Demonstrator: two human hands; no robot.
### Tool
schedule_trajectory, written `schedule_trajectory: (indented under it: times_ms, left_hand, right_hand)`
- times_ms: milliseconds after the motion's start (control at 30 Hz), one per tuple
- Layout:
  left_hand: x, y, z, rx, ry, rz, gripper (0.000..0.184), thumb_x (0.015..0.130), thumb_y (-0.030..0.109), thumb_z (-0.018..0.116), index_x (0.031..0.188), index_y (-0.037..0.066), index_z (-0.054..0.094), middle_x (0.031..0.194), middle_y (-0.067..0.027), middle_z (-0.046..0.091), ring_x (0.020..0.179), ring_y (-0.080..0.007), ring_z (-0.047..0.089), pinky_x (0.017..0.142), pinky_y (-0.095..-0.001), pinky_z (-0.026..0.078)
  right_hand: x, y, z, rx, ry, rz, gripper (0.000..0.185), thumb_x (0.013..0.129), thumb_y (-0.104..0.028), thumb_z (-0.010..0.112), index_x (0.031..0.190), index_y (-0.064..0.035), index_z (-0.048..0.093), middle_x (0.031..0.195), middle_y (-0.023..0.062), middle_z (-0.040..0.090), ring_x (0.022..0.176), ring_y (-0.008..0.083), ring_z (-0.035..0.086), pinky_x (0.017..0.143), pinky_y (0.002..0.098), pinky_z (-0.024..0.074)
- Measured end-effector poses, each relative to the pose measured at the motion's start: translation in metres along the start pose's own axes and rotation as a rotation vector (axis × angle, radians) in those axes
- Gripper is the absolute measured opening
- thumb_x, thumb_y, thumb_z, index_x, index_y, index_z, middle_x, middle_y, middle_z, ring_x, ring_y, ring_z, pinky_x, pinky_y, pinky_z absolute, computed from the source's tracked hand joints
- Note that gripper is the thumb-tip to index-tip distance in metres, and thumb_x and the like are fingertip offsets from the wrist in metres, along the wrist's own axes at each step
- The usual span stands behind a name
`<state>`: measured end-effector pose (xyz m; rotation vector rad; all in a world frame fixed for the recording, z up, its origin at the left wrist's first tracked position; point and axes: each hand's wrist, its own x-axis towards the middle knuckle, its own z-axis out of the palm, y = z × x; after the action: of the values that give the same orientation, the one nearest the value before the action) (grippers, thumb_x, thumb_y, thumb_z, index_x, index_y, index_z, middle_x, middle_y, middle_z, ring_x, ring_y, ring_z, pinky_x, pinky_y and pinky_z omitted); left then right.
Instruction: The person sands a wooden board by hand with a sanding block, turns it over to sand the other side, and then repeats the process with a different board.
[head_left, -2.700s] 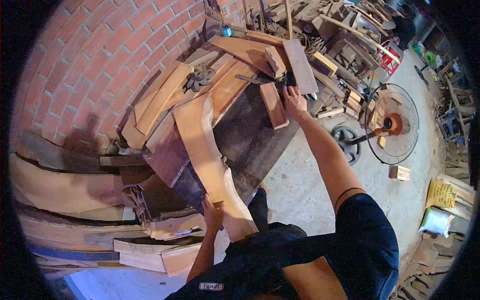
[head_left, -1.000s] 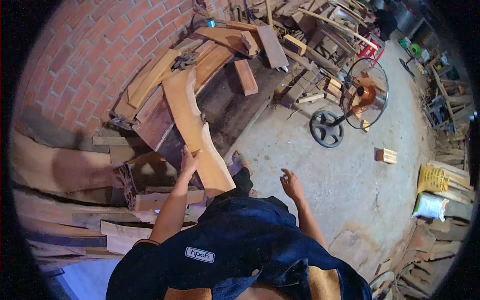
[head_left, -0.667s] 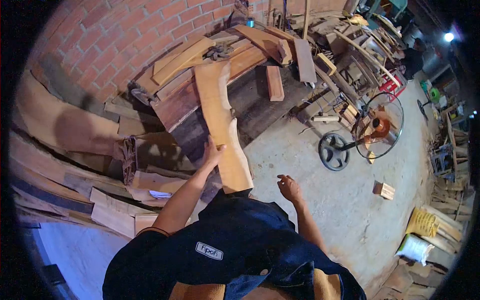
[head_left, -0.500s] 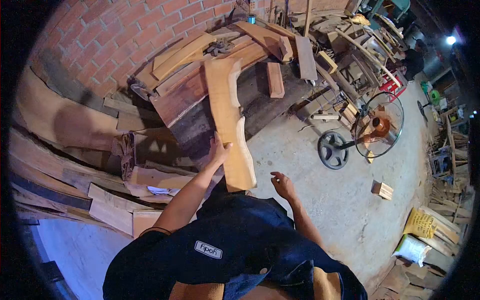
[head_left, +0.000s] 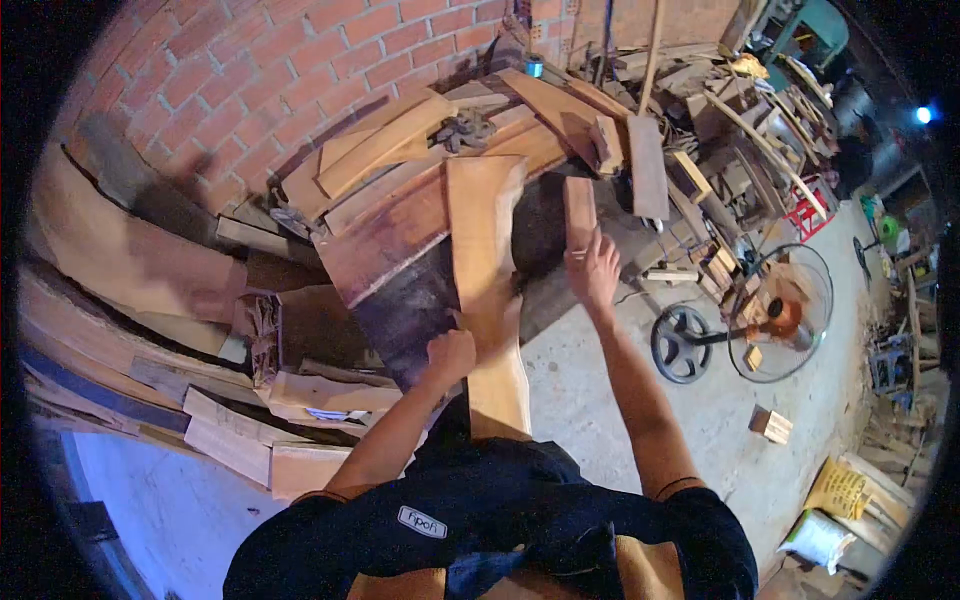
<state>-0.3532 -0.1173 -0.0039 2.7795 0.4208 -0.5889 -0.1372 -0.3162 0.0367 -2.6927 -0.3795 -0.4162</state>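
Note:
A long wooden board [head_left: 487, 230] with one wavy, bark-like edge lies lengthwise in front of me, its near end close to my body. My left hand [head_left: 452, 352] is at its left edge with fingers curled against it; some of the fingers are hidden. Right of the board, a short, straight wooden block [head_left: 579, 205] lies on the dark work surface [head_left: 400, 295]. My right hand [head_left: 595, 268] is closed over the near end of this block, its fingers hiding that part.
More planks [head_left: 385, 150] lie behind, below a brick wall [head_left: 300, 60]. Scrap wood [head_left: 700, 130] is heaped at the back right. A fan [head_left: 785, 312] with a round black base stands on the concrete floor [head_left: 630, 400], near a small wood piece [head_left: 772, 427]. Boards [head_left: 120, 320] are stacked at left.
My right hand has reached forward from beside my body onto the wooden block. My left hand has curled in at the board's edge. The view has shifted, so the scene sits lower.

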Motion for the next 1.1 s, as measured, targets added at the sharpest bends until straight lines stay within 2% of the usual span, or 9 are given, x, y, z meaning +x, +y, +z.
schedule_trajectory:
  times_ms: [100, 167, 300, 467, 533, 567, 700, 800, 1100]
  left_hand:
    - [-0.01, 0.008, -0.011, -0.139, 0.049, -0.017, 0.091, 0.088, 0.042, 0.058, 0.149, -0.006, 0.011, 0.088, -0.0296, 0.067, 0.079, -0.0427, 0.068, 0.071, -0.0501, 0.055]
    - [-0.014, 0.015, -0.022, -0.285, 0.045, -0.106, 0.104, 0.087, 0.047, 0.061, 0.15, -0.003, -0.005, 0.087, -0.0309, 0.067, 0.078, -0.0445, 0.067, 0.072, -0.051, 0.055]
    - [0.0, 0.005, -0.009, -0.381, 0.108, 0.011, 0.107, 0.087, 0.048, 0.061, 0.149, -0.002, -0.01, 0.088, -0.0302, 0.067, 0.077, -0.0457, 0.066, 0.073, -0.0515, 0.054]
    - [-0.014, 0.013, -0.043, -0.332, 0.074, -0.006, 0.099, 0.09, 0.046, 0.058, 0.151, 0.002, -0.007, 0.088, -0.0258, 0.068, 0.077, -0.0454, 0.066, 0.072, -0.0513, 0.054]
    - [-0.021, 0.024, -0.066, -0.326, 0.064, -0.155, 0.087, 0.092, 0.045, 0.055, 0.153, 0.008, 0.004, 0.092, -0.0255, 0.069, 0.08, -0.0441, 0.067, 0.072, -0.0518, 0.055]
    - [-0.02, 0.025, -0.044, -0.499, 0.305, -0.074, 0.08, 0.095, 0.042, 0.051, 0.153, 0.008, 0.008, 0.111, -0.0284, 0.064, 0.095, -0.0446, 0.065, 0.078, -0.0499, 0.054]
    - [-0.015, 0.043, -0.022, -0.73, 0.529, 0.194, 0.07, 0.099, 0.035, 0.044, 0.151, 0.004, 0.01, 0.145, -0.031, 0.035, 0.119, -0.046, 0.051, 0.091, -0.047, 0.05]
    - [-0.032, 0.057, -0.023, -0.771, 0.363, -0.011, 0.072, 0.098, 0.029, 0.046, 0.15, -0.004, 0.009, 0.139, -0.032, 0.041, 0.117, -0.0446, 0.053, 0.098, -0.0478, 0.043]
    - [0.05, 0.042, -0.056, -0.455, 0.385, -0.064, 0.069, 0.097, 0.026, 0.044, 0.15, -0.003, 0.011, 0.152, -0.0245, 0.029, 0.133, -0.0355, 0.042, 0.1, -0.0516, 0.039]
  right_hand:
    - [0.055, -0.008, 0.021, -0.121, -0.265, 0.12, 0.083, 0.085, -0.043, 0.064, 0.151, -0.0137, 0.022, 0.13, 0.0203, 0.047, 0.12, 0.0373, 0.048, 0.096, 0.0507, 0.0446]
    - [0.067, -0.013, 0.034, -0.16, -0.294, 0.112, 0.082, 0.085, -0.041, 0.063, 0.151, -0.0157, 0.022, 0.128, 0.0212, 0.047, 0.118, 0.0382, 0.049, 0.092, 0.0502, 0.0474]
    - [0.074, -0.009, 0.039, -0.178, -0.314, 0.082, 0.075, 0.087, -0.034, 0.061, 0.151, -0.0246, 0.022, 0.123, 0.0246, 0.048, 0.113, 0.0425, 0.052, 0.084, 0.0505, 0.0526]
    - [0.072, 0.004, 0.058, 0.062, -0.345, 0.049, 0.076, 0.087, -0.038, 0.06, 0.151, -0.0329, 0.018, 0.12, 0.0273, 0.05, 0.105, 0.0463, 0.058, 0.082, 0.0524, 0.0526]
    - [0.02, -0.043, -0.004, 0.153, -0.361, 0.013, 0.073, 0.089, -0.041, 0.056, 0.151, -0.0333, 0.019, 0.117, 0.0285, 0.05, 0.102, 0.0464, 0.058, 0.079, 0.0528, 0.0526]
    - [-0.01, -0.065, -0.028, 0.143, -0.353, -0.035, 0.069, 0.091, -0.04, 0.054, 0.151, -0.034, 0.021, 0.113, 0.0281, 0.05, 0.103, 0.0462, 0.056, 0.078, 0.0528, 0.0523]
    - [-0.123, -0.098, -0.05, 0.161, -0.461, -0.192, 0.07, 0.09, -0.027, 0.055, 0.153, -0.0213, 0.024, 0.099, 0.0229, 0.051, 0.088, 0.0415, 0.057, 0.07, 0.0491, 0.0512]
    - [-0.163, -0.093, -0.047, 0.089, -0.434, -0.253, 0.077, 0.083, -0.027, 0.06, 0.152, -0.0158, 0.026, 0.099, 0.019, 0.054, 0.089, 0.036, 0.059, 0.07, 0.0468, 0.0518]
    - [-0.081, -0.11, -0.006, 0.112, -0.48, -0.284, 0.086, 0.081, -0.02, 0.059, 0.154, -0.0128, 0.015, 0.107, 0.0243, 0.051, 0.097, 0.042, 0.053, 0.073, 0.0477, 0.0532]
